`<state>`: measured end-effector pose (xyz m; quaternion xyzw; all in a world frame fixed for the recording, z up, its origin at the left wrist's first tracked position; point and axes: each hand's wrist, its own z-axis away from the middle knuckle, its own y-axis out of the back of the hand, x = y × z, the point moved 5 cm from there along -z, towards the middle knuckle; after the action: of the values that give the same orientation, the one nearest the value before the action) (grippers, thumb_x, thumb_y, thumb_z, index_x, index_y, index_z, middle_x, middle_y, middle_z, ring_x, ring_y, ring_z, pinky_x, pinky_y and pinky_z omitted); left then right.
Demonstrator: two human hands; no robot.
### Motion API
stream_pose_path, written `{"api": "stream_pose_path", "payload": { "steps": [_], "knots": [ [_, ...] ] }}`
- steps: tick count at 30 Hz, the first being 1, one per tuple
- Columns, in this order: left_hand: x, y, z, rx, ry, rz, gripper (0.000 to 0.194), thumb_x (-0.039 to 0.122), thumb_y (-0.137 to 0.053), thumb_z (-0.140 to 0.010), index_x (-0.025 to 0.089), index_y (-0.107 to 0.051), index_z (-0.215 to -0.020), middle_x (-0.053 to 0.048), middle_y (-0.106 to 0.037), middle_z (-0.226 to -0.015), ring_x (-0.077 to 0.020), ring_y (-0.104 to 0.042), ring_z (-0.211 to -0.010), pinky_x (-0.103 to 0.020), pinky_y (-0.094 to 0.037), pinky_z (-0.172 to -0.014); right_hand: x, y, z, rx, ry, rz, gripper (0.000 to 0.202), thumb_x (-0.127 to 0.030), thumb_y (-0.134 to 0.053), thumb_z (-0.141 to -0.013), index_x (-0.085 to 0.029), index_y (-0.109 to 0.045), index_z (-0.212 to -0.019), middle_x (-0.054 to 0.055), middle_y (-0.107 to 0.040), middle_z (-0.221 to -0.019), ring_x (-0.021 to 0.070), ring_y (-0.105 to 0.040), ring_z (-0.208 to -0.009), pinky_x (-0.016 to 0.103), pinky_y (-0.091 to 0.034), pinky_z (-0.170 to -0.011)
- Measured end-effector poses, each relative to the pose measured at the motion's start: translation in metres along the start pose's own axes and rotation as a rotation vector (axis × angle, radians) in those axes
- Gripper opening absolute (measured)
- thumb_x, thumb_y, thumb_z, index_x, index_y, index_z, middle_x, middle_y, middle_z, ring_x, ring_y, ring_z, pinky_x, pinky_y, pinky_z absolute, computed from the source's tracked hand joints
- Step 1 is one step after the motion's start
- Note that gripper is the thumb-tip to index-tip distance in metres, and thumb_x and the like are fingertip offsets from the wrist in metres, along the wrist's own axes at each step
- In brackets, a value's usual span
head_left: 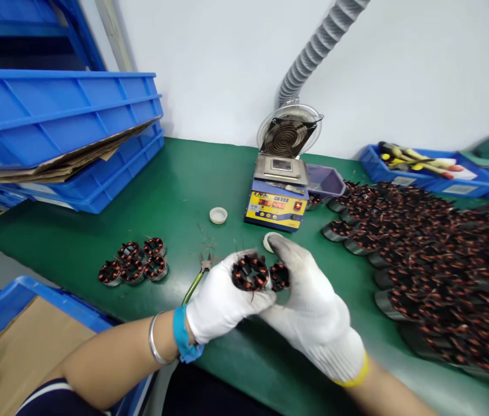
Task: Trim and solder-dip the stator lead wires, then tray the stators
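My left hand (227, 300), in a white glove, is closed around a wire-wound motor stator (251, 273) with copper coils and a dark core. Beside it, my gloved right hand (314, 300) is curved in a C, fingers and thumb apart, its thumb close to my left thumb. A second stator (280, 276) shows between the held one and my right fingers; whether that hand touches it I cannot tell. Green-handled cutters (195, 283) lie just left of my left hand. Beyond my right fingertips is a small white dish (269, 241), partly covered.
Several stators (133, 270) form a group at left; many more (448, 260) cover the right side. A yellow-and-blue solder pot (277, 202) stands at the back under a hose (322, 49). Another white dish (218, 215), blue crates (62, 115) and a tool bin (400, 179) surround it.
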<state>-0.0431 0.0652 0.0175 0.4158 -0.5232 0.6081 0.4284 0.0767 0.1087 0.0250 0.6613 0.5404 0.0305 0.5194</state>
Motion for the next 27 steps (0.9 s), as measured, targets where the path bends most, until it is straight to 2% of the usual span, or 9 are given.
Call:
{"api": "stream_pose_path", "payload": {
  "steps": [5, 8, 11, 13, 15, 18, 21, 25, 27],
  "knots": [
    [-0.013, 0.007, -0.004, -0.075, -0.172, -0.131, 0.084, 0.041, -0.089, -0.068, 0.017, -0.048, -0.137, -0.018, -0.064, -0.134, -0.0347, -0.063, -0.123, -0.052, -0.049, -0.110, 0.000, 0.006, 0.001, 0.071, -0.063, 0.013, 0.048, -0.019, -0.060, -0.076, -0.024, -0.058, -0.124, 0.010, -0.071, -0.121, 0.0291, -0.070, -0.111, 0.042, -0.059, -0.099],
    [-0.003, 0.017, -0.001, -0.068, -0.470, -0.299, 0.095, 0.063, -0.069, -0.084, 0.021, -0.025, -0.157, -0.021, -0.037, -0.159, -0.0388, -0.045, -0.142, -0.057, -0.041, -0.115, 0.001, 0.014, 0.000, 0.012, -0.165, 0.045, 0.044, -0.024, -0.062, -0.073, -0.027, -0.059, -0.117, 0.006, -0.074, -0.108, 0.0253, -0.074, -0.094, 0.036, -0.064, -0.080],
    [0.028, 0.023, 0.011, 0.058, -0.961, -0.715, 0.072, 0.056, -0.050, -0.097, 0.025, -0.026, -0.158, -0.016, -0.022, -0.167, -0.0381, -0.023, -0.154, -0.061, -0.027, -0.122, -0.003, 0.023, -0.002, -0.058, -0.065, 0.023, 0.045, -0.023, -0.062, -0.075, -0.028, -0.057, -0.119, 0.005, -0.071, -0.112, 0.0223, -0.073, -0.096, 0.032, -0.063, -0.078],
    [0.040, 0.019, 0.013, 0.062, -1.088, -1.037, 0.046, 0.036, -0.051, -0.099, 0.022, -0.049, -0.142, -0.016, -0.046, -0.154, -0.0350, -0.039, -0.146, -0.057, -0.037, -0.116, -0.008, 0.027, -0.003, -0.076, 0.080, 0.004, 0.050, -0.019, -0.061, -0.078, -0.026, -0.055, -0.127, 0.008, -0.068, -0.119, 0.0217, -0.071, -0.105, 0.030, -0.062, -0.082],
    [0.046, 0.018, 0.006, 0.038, -0.973, -1.212, 0.019, 0.022, -0.048, -0.098, 0.017, -0.065, -0.107, -0.013, -0.071, -0.112, -0.0260, -0.067, -0.110, -0.041, -0.053, -0.093, -0.007, 0.031, -0.003, -0.081, 0.168, 0.015, 0.054, -0.016, -0.061, -0.080, -0.026, -0.053, -0.132, 0.009, -0.065, -0.121, 0.0221, -0.070, -0.109, 0.030, -0.062, -0.082],
    [0.049, 0.016, 0.004, -0.134, -0.722, -1.135, 0.029, 0.016, -0.047, -0.095, 0.019, -0.052, -0.067, 0.000, -0.058, -0.061, -0.0131, -0.055, -0.057, -0.026, -0.045, -0.059, 0.003, 0.039, -0.005, -0.060, 0.162, 0.052, 0.055, -0.013, -0.061, -0.080, -0.028, -0.052, -0.132, 0.010, -0.061, -0.121, 0.0239, -0.068, -0.110, 0.033, -0.063, -0.081],
    [0.051, 0.012, 0.009, -0.318, -0.509, -0.868, 0.032, 0.014, -0.046, -0.088, 0.019, -0.043, -0.057, 0.004, -0.049, -0.053, -0.0093, -0.044, -0.050, -0.023, -0.036, -0.053, 0.013, 0.050, -0.008, -0.013, 0.119, 0.080, 0.056, -0.014, -0.064, -0.078, -0.028, -0.051, -0.131, 0.010, -0.059, -0.119, 0.0250, -0.069, -0.103, 0.037, -0.063, -0.077],
    [0.047, 0.025, 0.002, -0.014, -0.288, -0.682, 0.019, 0.031, -0.059, -0.085, 0.018, -0.055, -0.071, 0.002, -0.057, -0.064, -0.0113, -0.048, -0.058, -0.024, -0.038, -0.055, 0.012, 0.052, -0.010, -0.018, 0.113, 0.062, 0.057, -0.013, -0.065, -0.079, -0.028, -0.049, -0.132, 0.011, -0.059, -0.122, 0.0253, -0.068, -0.105, 0.037, -0.064, -0.077],
    [0.035, 0.021, -0.003, -0.048, -0.192, -0.636, 0.022, 0.038, -0.065, -0.082, 0.018, -0.058, -0.077, 0.002, -0.058, -0.068, -0.0116, -0.048, -0.061, -0.024, -0.040, -0.057, 0.006, 0.048, -0.009, -0.041, 0.175, 0.026, 0.056, -0.013, -0.064, -0.081, -0.027, -0.048, -0.133, 0.011, -0.060, -0.124, 0.0264, -0.066, -0.114, 0.040, -0.063, -0.086]
  ]
}}
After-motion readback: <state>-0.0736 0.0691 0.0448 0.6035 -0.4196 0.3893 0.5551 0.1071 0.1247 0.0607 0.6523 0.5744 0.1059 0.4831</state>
